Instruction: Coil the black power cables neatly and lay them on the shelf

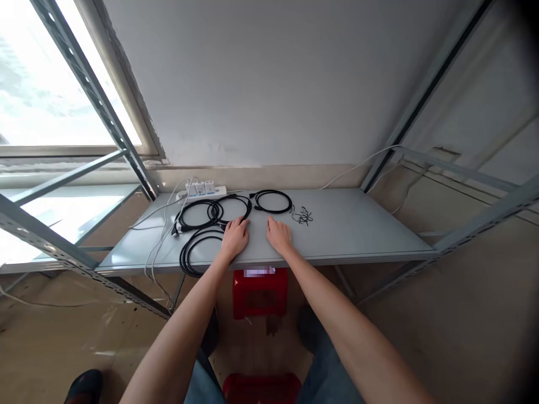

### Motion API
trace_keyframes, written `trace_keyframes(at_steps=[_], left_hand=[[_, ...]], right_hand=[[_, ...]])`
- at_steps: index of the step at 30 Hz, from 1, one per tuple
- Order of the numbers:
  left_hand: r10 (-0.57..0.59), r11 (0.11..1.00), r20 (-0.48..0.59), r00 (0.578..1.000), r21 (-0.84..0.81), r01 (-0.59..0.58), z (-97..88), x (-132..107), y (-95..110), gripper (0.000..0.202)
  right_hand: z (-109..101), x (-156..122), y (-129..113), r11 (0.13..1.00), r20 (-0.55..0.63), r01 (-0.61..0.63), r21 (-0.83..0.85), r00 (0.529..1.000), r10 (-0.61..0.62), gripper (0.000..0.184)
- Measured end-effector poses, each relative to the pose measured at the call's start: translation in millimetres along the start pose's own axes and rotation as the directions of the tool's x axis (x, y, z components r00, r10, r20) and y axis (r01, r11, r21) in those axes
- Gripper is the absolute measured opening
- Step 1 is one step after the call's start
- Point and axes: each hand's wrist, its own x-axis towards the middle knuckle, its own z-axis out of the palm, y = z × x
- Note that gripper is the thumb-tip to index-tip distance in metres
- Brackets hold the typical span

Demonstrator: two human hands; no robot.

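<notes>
Both my hands lie flat on a grey metal shelf. My left hand rests palm down with fingers stretched out, touching the edge of a black coiled cable. My right hand lies flat and open on bare shelf, holding nothing. Beyond my hands lie three more black cable coils: one, one overlapping it, and one farther right. A small pile of black twist ties sits to the right of the coils.
A white power strip with white plugs and cords stands at the back left of the shelf. A red plastic stool sits on the floor under the shelf edge. Metal rack uprights stand at left and right; a window is at left.
</notes>
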Motion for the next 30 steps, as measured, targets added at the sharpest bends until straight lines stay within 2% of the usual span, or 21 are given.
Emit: trace_keyframes(at_steps=[16, 25, 30], left_hand=[[-0.009, 0.999, 0.011, 1.000, -0.051, 0.010, -4.6, 4.3, -0.3, 0.040], [-0.091, 0.969, -0.007, 0.996, -0.233, 0.087, -4.9, 5.8, -1.9, 0.037], [-0.123, 0.955, -0.003, 0.992, -0.271, 0.118, -7.2, 5.6, -1.7, 0.035]], right_hand=[[-1.4, -0.5, 0.5, 1.000, -0.032, 0.008, 0.028, 0.999, -0.007, 0.030], [-2.5, -0.3, -0.9, 1.000, -0.013, 0.011, 0.026, 1.000, -0.011, 0.036], [-0.9, -0.1, -0.9, 0.999, -0.021, 0.017, 0.031, 1.000, -0.016, 0.037]])
